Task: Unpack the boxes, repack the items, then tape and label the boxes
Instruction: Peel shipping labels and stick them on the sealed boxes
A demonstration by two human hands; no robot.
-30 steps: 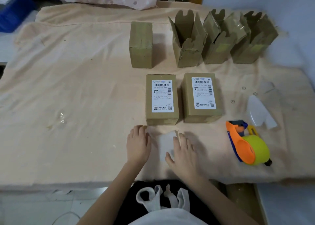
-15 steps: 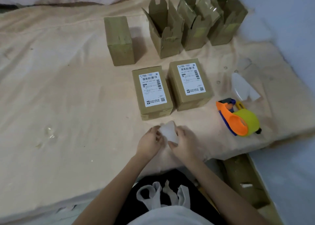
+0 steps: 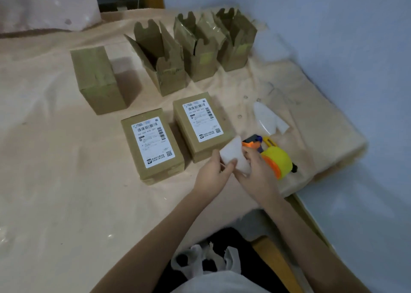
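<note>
While both hands work above the bench's [image 3: 55, 181] near edge, a white label sheet [image 3: 233, 156] is held between them. Left hand [image 3: 213, 177] pinches its lower left corner, thumb on top; right hand [image 3: 255, 177] curls round its right side. Sheet sits at 12 o'clock of both hands, clear of the cloth. Two sealed labelled boxes [image 3: 153, 143] [image 3: 201, 123] lie at 10 and 11 o'clock. Tape dispenser [image 3: 273, 157] lies just beside the right hand at 2 o'clock. One closed unlabelled box [image 3: 97, 79] and three open boxes [image 3: 162, 57] stand at the far side.
</note>
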